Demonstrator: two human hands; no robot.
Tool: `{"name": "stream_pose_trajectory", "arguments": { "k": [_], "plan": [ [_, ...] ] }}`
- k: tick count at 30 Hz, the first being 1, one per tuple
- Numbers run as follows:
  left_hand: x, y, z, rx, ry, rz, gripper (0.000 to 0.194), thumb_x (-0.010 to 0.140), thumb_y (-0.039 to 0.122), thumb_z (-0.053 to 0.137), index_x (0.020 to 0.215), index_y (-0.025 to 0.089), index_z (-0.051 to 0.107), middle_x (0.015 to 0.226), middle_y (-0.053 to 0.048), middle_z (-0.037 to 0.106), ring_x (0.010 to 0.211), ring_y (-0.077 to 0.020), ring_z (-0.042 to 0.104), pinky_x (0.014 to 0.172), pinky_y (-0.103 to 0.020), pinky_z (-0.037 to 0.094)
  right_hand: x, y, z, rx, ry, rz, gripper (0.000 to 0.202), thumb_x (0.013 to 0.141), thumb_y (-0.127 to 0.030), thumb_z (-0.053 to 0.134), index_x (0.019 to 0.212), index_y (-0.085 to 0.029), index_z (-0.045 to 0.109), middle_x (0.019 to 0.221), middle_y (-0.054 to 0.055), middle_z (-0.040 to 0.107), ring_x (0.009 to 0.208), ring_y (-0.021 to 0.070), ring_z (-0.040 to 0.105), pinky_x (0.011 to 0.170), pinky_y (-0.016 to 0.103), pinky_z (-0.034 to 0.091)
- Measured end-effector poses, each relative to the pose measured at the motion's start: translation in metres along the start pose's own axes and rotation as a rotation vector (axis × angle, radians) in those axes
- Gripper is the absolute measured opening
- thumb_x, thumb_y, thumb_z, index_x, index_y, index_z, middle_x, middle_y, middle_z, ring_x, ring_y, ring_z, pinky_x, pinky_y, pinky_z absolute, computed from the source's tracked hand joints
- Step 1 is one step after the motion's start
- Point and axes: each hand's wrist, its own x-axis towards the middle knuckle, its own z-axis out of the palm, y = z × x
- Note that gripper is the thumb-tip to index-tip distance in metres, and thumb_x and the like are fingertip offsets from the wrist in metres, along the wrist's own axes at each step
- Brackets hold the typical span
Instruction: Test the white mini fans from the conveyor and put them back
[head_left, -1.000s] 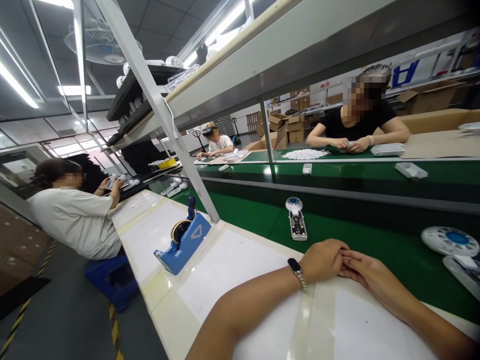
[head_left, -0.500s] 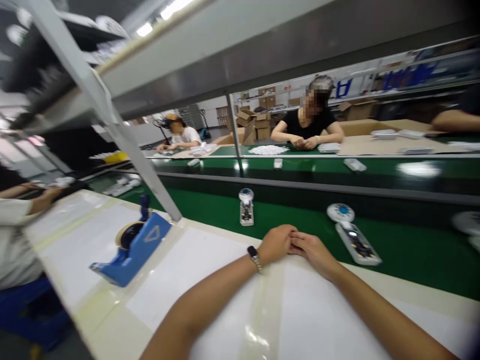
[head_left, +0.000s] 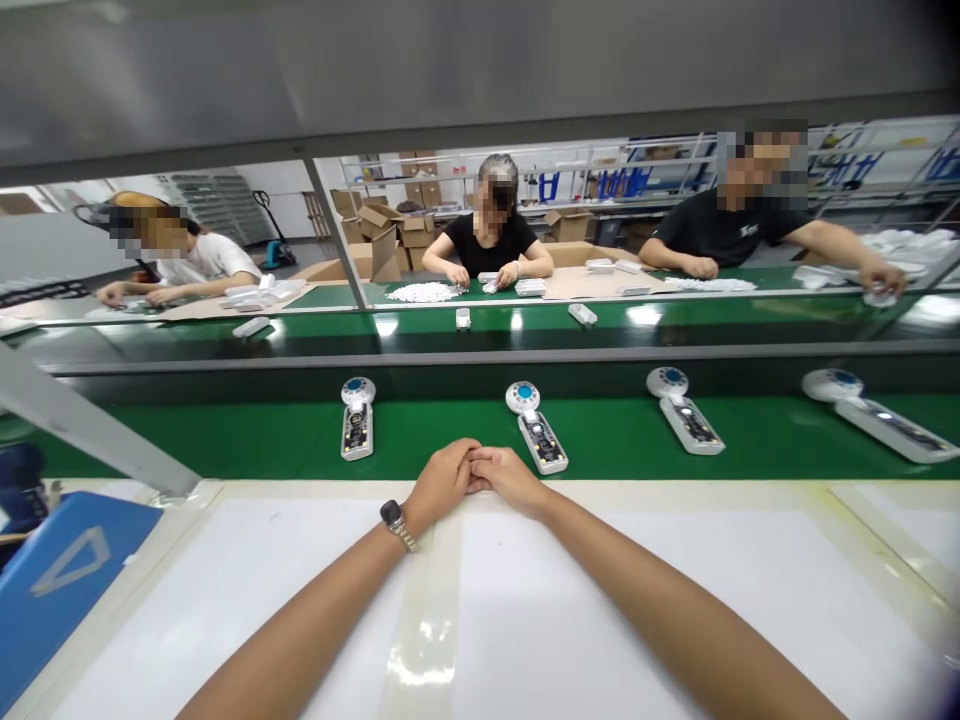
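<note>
My left hand [head_left: 445,478], with a wristwatch [head_left: 393,517] on its wrist, rests at the far edge of the white worktable [head_left: 300,580]. Against it lies my right hand [head_left: 513,480], the fingers of both closed together and touching. No object shows in either hand. Just beyond, on the green conveyor belt [head_left: 427,425], are several white handheld devices with round heads, blue discs and exposed circuit boards. One device [head_left: 541,430] lies closest to my right hand; another device [head_left: 358,425] is to the left of my hands.
A blue tape dispenser [head_left: 67,580] stands at the left, beside a slanted metal post [head_left: 97,425]. An overhead shelf [head_left: 480,70] crosses the top. Beyond the belt sit three people, with white parts [head_left: 426,292] and a second green belt [head_left: 315,330] before them.
My view has swung right and levelled, bringing more devices and a third person into sight. The tape dispenser has slid toward the left edge. My hands stay together.
</note>
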Motion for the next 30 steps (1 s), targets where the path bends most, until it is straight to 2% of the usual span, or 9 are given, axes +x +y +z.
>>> {"name": "stream_pose_trajectory", "arguments": {
  "k": [7, 13, 21, 26, 30],
  "plan": [
    [-0.001, 0.003, 0.000, 0.004, -0.011, -0.023, 0.028, 0.080, 0.011, 0.034, 0.097, 0.016, 0.055, 0.092, -0.006, 0.062, 0.082, -0.0178, 0.056, 0.074, -0.030, 0.044, -0.001, -0.001, 0.001, -0.043, 0.006, -0.011, 0.019, 0.063, -0.017, 0.056, 0.078, -0.013, 0.066, 0.076, 0.002, 0.067, 0.068, 0.0132, 0.064, 0.072, 0.027, 0.051],
    [-0.002, 0.001, 0.000, -0.006, -0.001, -0.016, 0.028, 0.081, 0.010, 0.034, 0.096, 0.017, 0.055, 0.090, -0.005, 0.062, 0.080, -0.0168, 0.056, 0.073, -0.029, 0.043, 0.001, 0.003, 0.000, -0.049, -0.008, -0.012, 0.016, 0.064, -0.020, 0.058, 0.077, -0.013, 0.065, 0.068, 0.001, 0.065, 0.064, 0.0134, 0.063, 0.071, 0.030, 0.050],
    [-0.005, 0.001, 0.001, -0.002, 0.012, -0.009, 0.027, 0.081, 0.011, 0.034, 0.097, 0.017, 0.054, 0.091, -0.006, 0.060, 0.081, -0.0173, 0.055, 0.075, -0.030, 0.043, 0.002, 0.010, 0.001, -0.104, -0.054, -0.086, 0.013, 0.065, -0.022, 0.055, 0.074, -0.014, 0.061, 0.064, 0.000, 0.063, 0.060, 0.0131, 0.061, 0.069, 0.031, 0.050],
    [-0.006, 0.002, 0.000, -0.058, 0.088, 0.072, 0.033, 0.081, 0.010, 0.032, 0.108, 0.018, 0.049, 0.110, -0.009, 0.054, 0.099, -0.0181, 0.052, 0.087, -0.033, 0.042, 0.004, 0.018, 0.005, -0.245, 0.033, -0.211, 0.020, 0.064, -0.016, 0.049, 0.082, -0.015, 0.058, 0.060, -0.003, 0.058, 0.052, 0.0110, 0.057, 0.053, 0.025, 0.049],
    [-0.006, 0.001, -0.002, -0.107, 0.134, 0.024, 0.032, 0.087, 0.021, 0.032, 0.116, 0.018, 0.045, 0.120, -0.012, 0.048, 0.101, -0.0195, 0.052, 0.090, -0.036, 0.042, 0.008, 0.022, 0.007, -0.323, 0.143, -0.265, 0.021, 0.068, -0.021, 0.047, 0.086, -0.015, 0.056, 0.056, -0.004, 0.054, 0.045, 0.0106, 0.054, 0.045, 0.022, 0.045]
  ]
}}
